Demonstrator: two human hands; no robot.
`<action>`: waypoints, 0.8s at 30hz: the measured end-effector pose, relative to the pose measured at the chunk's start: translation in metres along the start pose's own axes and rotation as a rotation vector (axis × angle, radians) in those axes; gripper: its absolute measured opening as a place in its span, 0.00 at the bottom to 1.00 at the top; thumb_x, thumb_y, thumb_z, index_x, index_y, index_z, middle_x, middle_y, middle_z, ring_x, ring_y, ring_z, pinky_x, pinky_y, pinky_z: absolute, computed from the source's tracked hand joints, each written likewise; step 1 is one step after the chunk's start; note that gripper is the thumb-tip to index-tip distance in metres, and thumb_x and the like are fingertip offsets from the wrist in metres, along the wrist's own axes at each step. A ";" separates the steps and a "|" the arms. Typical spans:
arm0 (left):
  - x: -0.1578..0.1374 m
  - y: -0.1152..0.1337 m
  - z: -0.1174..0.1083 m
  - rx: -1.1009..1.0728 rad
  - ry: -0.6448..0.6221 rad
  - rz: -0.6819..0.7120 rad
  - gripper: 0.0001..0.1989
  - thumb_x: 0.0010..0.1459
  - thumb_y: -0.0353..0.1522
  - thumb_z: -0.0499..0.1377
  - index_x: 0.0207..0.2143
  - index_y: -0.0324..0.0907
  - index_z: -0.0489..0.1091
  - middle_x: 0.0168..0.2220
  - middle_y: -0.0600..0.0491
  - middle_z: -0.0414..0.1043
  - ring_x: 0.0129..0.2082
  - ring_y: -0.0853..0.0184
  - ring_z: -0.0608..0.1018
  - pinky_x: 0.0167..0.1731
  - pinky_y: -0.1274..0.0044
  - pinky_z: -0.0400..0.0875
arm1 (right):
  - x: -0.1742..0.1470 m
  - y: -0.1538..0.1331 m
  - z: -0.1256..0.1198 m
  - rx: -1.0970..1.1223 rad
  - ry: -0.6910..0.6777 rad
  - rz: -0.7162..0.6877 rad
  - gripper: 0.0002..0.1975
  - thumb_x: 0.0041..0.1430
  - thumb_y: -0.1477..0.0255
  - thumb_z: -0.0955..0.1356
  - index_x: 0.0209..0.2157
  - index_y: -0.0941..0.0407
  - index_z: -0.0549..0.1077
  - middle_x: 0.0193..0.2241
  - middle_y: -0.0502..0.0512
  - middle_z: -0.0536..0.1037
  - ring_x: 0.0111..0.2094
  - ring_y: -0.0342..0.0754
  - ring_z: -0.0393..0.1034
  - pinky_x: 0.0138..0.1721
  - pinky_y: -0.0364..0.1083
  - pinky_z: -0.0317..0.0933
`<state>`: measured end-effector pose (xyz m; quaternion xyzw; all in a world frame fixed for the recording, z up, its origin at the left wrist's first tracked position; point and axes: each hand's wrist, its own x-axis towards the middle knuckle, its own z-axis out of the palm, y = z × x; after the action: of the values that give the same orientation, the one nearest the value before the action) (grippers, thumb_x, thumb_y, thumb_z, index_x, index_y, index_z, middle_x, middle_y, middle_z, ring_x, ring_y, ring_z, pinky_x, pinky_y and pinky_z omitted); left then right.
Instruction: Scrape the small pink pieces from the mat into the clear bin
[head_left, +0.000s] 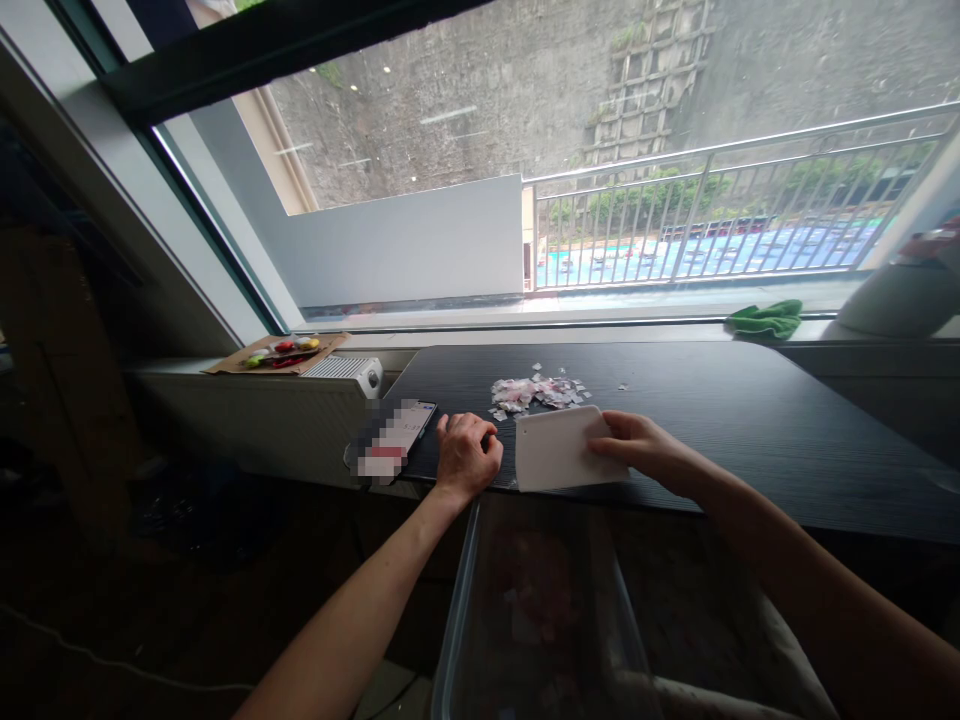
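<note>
My right hand (634,443) grips a flat white card (559,455) by its right end, thumb on the near face. The card is roughly rectangular, with a small hole near its upper left corner, and is held tilted up at the table's front edge. My left hand (466,452) rests by that edge, left of the card and apart from it, fingers curled; whatever is inside them is hidden. Just beyond the card lies a loose heap of small white and pinkish paper scraps (534,392). Below the edge stands a clear plastic bin (459,610) with pale pieces dimly visible inside.
A phone (397,440) lies left of my left hand on the dark table (720,430). Behind are a radiator (341,370), cardboard with colourful small items (289,348), and a green cloth (765,318) on the sill. A large window with an outside railing rises behind.
</note>
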<state>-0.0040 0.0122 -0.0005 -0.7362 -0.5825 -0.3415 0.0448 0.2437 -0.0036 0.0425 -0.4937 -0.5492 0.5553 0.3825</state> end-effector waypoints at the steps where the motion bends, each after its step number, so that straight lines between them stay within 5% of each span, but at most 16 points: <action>1: 0.000 0.000 0.000 -0.002 0.002 0.000 0.07 0.51 0.27 0.55 0.28 0.43 0.72 0.33 0.52 0.75 0.40 0.61 0.74 0.56 0.60 0.55 | -0.003 0.001 -0.004 0.006 -0.002 -0.007 0.15 0.40 0.71 0.73 0.35 0.57 0.77 0.32 0.54 0.82 0.31 0.49 0.75 0.32 0.44 0.69; 3: 0.000 0.001 -0.001 -0.009 0.004 0.000 0.07 0.51 0.27 0.55 0.28 0.43 0.72 0.33 0.52 0.74 0.40 0.61 0.74 0.57 0.59 0.54 | -0.007 0.005 -0.015 0.013 0.067 -0.030 0.16 0.43 0.70 0.72 0.37 0.56 0.76 0.33 0.54 0.82 0.32 0.49 0.76 0.32 0.44 0.69; 6: -0.001 0.002 -0.003 -0.022 0.000 0.017 0.07 0.51 0.27 0.55 0.28 0.44 0.72 0.33 0.52 0.74 0.40 0.61 0.73 0.58 0.58 0.53 | -0.008 0.013 -0.035 -0.021 0.360 -0.134 0.13 0.47 0.68 0.71 0.37 0.55 0.75 0.31 0.53 0.82 0.31 0.48 0.76 0.34 0.45 0.70; 10: -0.004 0.002 -0.005 -0.022 -0.015 0.091 0.07 0.52 0.28 0.54 0.29 0.44 0.72 0.33 0.53 0.73 0.41 0.62 0.73 0.59 0.58 0.52 | 0.000 0.019 -0.043 -0.248 0.561 -0.276 0.14 0.49 0.65 0.70 0.38 0.55 0.76 0.31 0.55 0.81 0.32 0.50 0.75 0.34 0.47 0.68; 17: -0.012 -0.002 -0.008 -0.048 -0.139 0.052 0.09 0.53 0.32 0.57 0.37 0.46 0.74 0.39 0.52 0.72 0.44 0.60 0.73 0.58 0.53 0.53 | 0.041 0.008 -0.002 -0.506 0.470 -0.517 0.12 0.54 0.64 0.67 0.35 0.56 0.78 0.26 0.54 0.80 0.27 0.49 0.71 0.29 0.46 0.63; 24: -0.017 -0.004 -0.008 -0.076 -0.102 0.052 0.09 0.52 0.31 0.58 0.37 0.45 0.74 0.39 0.51 0.72 0.44 0.60 0.73 0.59 0.53 0.52 | 0.056 0.002 0.006 -0.575 0.406 -0.482 0.09 0.54 0.68 0.67 0.35 0.56 0.77 0.28 0.54 0.81 0.28 0.49 0.72 0.30 0.45 0.63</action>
<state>-0.0133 -0.0047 -0.0052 -0.7686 -0.5514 -0.3242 -0.0040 0.2257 0.0494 0.0332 -0.5372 -0.6948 0.1657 0.4485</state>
